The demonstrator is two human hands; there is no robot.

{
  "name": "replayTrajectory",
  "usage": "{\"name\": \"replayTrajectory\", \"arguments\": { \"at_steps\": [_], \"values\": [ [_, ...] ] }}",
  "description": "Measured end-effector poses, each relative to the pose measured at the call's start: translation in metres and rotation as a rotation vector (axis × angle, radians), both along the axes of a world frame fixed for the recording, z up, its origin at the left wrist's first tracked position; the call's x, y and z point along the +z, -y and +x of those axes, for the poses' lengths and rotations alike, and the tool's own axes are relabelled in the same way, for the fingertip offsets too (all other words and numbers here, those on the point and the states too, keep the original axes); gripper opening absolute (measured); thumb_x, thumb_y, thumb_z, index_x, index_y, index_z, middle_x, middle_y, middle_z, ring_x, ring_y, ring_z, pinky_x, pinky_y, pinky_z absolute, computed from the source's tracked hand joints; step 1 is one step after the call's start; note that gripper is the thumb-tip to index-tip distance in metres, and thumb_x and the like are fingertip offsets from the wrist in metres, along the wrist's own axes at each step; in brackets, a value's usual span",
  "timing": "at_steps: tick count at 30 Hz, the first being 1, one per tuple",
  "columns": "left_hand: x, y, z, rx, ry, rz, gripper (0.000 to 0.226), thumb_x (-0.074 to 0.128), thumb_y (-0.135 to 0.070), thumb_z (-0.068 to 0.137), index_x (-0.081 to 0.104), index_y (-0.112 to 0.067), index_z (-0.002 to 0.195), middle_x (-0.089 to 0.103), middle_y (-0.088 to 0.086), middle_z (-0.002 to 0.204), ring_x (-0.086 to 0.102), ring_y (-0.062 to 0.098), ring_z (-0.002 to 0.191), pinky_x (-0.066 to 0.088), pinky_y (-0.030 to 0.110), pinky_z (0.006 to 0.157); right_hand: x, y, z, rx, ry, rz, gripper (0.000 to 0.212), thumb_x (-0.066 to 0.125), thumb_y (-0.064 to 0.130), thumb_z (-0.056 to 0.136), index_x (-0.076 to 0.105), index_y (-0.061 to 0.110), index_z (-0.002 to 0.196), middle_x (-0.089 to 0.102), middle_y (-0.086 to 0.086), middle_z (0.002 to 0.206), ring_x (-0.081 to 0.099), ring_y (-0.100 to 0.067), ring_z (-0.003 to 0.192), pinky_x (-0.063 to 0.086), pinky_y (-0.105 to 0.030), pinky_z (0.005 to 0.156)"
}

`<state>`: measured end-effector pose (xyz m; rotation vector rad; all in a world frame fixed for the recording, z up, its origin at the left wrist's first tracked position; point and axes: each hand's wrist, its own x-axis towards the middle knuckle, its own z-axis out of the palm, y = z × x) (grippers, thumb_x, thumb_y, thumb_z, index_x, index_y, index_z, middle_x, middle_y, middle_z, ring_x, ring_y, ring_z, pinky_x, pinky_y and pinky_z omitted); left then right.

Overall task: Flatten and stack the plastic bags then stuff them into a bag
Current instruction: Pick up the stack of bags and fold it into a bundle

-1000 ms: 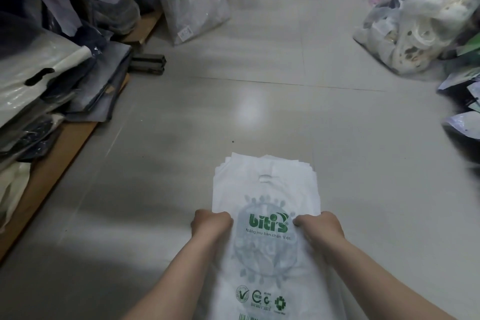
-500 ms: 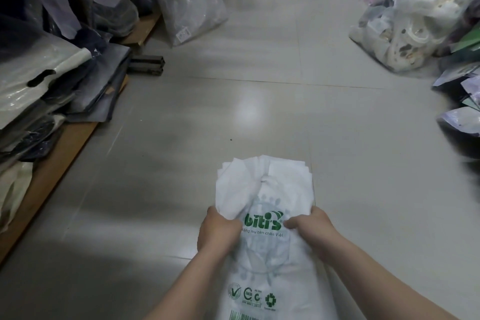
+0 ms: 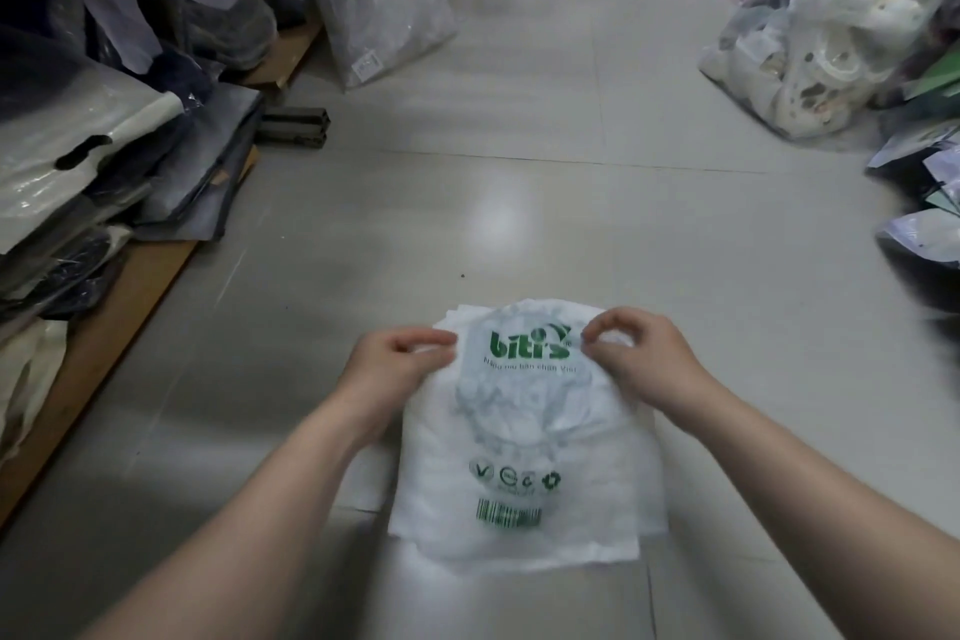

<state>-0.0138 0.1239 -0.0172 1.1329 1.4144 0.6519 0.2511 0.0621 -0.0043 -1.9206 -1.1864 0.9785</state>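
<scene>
A stack of white plastic bags (image 3: 524, 457) with a green "biti's" logo lies on the grey tiled floor in front of me. Its far end is folded back toward me, so the fold runs along the top by the logo. My left hand (image 3: 395, 369) pinches the left corner of that fold between thumb and fingers. At the right corner, my right hand (image 3: 639, 353) pinches the fold the same way. The barcode end of the stack lies flat near me.
Stacked dark and white bagged goods (image 3: 78, 172) sit on a low wooden platform (image 3: 119, 307) at the left. A big clear sack (image 3: 379, 0) stands at the back left. At the right lie a clear bag of pale items (image 3: 831, 31) and loose packets (image 3: 930, 203).
Both hands have folded the stack's far end over toward me, from lying full length to doubled at the logo. They moved up to the new fold's corners.
</scene>
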Motion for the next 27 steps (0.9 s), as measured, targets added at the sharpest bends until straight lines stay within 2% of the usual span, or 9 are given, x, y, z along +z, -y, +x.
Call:
{"name": "replayTrajectory", "arguments": {
  "at_steps": [3, 7, 10, 13, 15, 17, 19, 23, 27],
  "values": [
    [0.028, -0.021, 0.003, -0.192, -0.086, 0.1, 0.057, 0.086, 0.004, 0.066, 0.074, -0.029, 0.111, 0.072, 0.001, 0.117, 0.068, 0.014, 0.105, 0.054, 0.03, 0.095, 0.038, -0.018, 0.011, 0.143, 0.044, -0.134, 0.056, 0.092, 0.023, 0.066, 0.072, 0.021, 0.117, 0.065, 0.005, 0.122, 0.058, -0.013, 0.119, 0.045, -0.026, 0.099],
    [0.052, -0.024, 0.015, -0.282, -0.337, 0.244, 0.077, 0.078, 0.01, 0.067, 0.059, -0.016, 0.137, 0.064, -0.001, 0.125, 0.061, 0.014, 0.115, 0.047, 0.023, 0.096, 0.064, -0.027, 0.012, 0.313, 0.347, -0.211, 0.096, 0.094, 0.03, 0.056, 0.051, 0.024, 0.142, 0.055, 0.002, 0.141, 0.051, -0.018, 0.131, 0.044, -0.028, 0.099],
    [0.052, -0.026, 0.016, -0.297, -0.468, 0.358, 0.047, 0.076, 0.001, 0.07, 0.074, -0.018, 0.113, 0.075, 0.002, 0.107, 0.069, 0.018, 0.101, 0.055, 0.031, 0.09, 0.062, -0.031, 0.014, 0.37, 0.561, -0.176, 0.059, 0.082, 0.028, 0.074, 0.064, 0.021, 0.13, 0.067, -0.004, 0.129, 0.06, -0.026, 0.119, 0.046, -0.028, 0.086],
    [0.047, -0.033, 0.008, -0.336, -0.562, 0.425, 0.01, 0.071, -0.019, 0.076, 0.078, -0.022, 0.083, 0.075, 0.002, 0.083, 0.071, 0.026, 0.086, 0.058, 0.038, 0.077, 0.058, -0.028, 0.019, 0.418, 0.663, -0.149, 0.016, 0.069, 0.031, 0.086, 0.076, 0.02, 0.095, 0.068, 0.001, 0.087, 0.063, -0.029, 0.094, 0.043, -0.03, 0.067],
    [0.042, -0.036, 0.004, -0.347, -0.558, 0.5, 0.009, 0.073, -0.022, 0.078, 0.074, -0.03, 0.072, 0.063, -0.003, 0.082, 0.065, 0.025, 0.086, 0.052, 0.034, 0.076, 0.056, -0.027, 0.026, 0.429, 0.678, -0.12, 0.013, 0.071, 0.038, 0.085, 0.076, 0.026, 0.087, 0.053, 0.005, 0.093, 0.05, -0.023, 0.102, 0.045, -0.033, 0.08],
    [0.04, -0.036, -0.003, -0.313, -0.443, 0.513, 0.025, 0.082, -0.017, 0.075, 0.07, -0.036, 0.065, 0.053, -0.008, 0.091, 0.059, 0.019, 0.093, 0.044, 0.028, 0.08, 0.059, -0.026, 0.032, 0.42, 0.556, -0.078, 0.007, 0.077, 0.033, 0.082, 0.078, 0.028, 0.086, 0.046, 0.007, 0.116, 0.038, -0.014, 0.113, 0.039, -0.032, 0.095],
    [0.046, -0.039, -0.013, -0.235, -0.184, 0.453, 0.025, 0.09, -0.014, 0.067, 0.075, -0.034, 0.067, 0.061, -0.011, 0.109, 0.061, 0.017, 0.106, 0.046, 0.027, 0.089, 0.07, -0.023, 0.04, 0.33, 0.2, -0.018, 0.01, 0.082, 0.016, 0.079, 0.08, 0.02, 0.087, 0.061, 0.003, 0.125, 0.056, -0.014, 0.112, 0.044, -0.027, 0.091],
    [0.062, -0.04, -0.014, -0.083, 0.48, 0.136, 0.034, 0.084, -0.025, 0.072, 0.075, -0.005, 0.097, 0.078, 0.01, 0.095, 0.072, 0.021, 0.083, 0.058, 0.027, 0.076, 0.076, -0.02, 0.043, 0.068, -0.609, 0.033, 0.021, 0.076, 0.01, 0.08, 0.075, -0.001, 0.098, 0.078, -0.018, 0.097, 0.076, -0.027, 0.083, 0.061, -0.034, 0.076],
    [0.055, -0.033, 0.017, 0.166, 0.371, -0.044, 0.016, 0.057, -0.022, 0.099, 0.07, -0.012, 0.098, 0.077, 0.01, 0.091, 0.073, 0.027, 0.082, 0.057, 0.045, 0.085, 0.041, -0.027, 0.021, -0.135, -0.651, -0.082, 0.028, 0.053, 0.027, 0.102, 0.071, 0.008, 0.111, 0.08, -0.011, 0.101, 0.078, -0.022, 0.087, 0.06, -0.032, 0.071]
  ]
}}
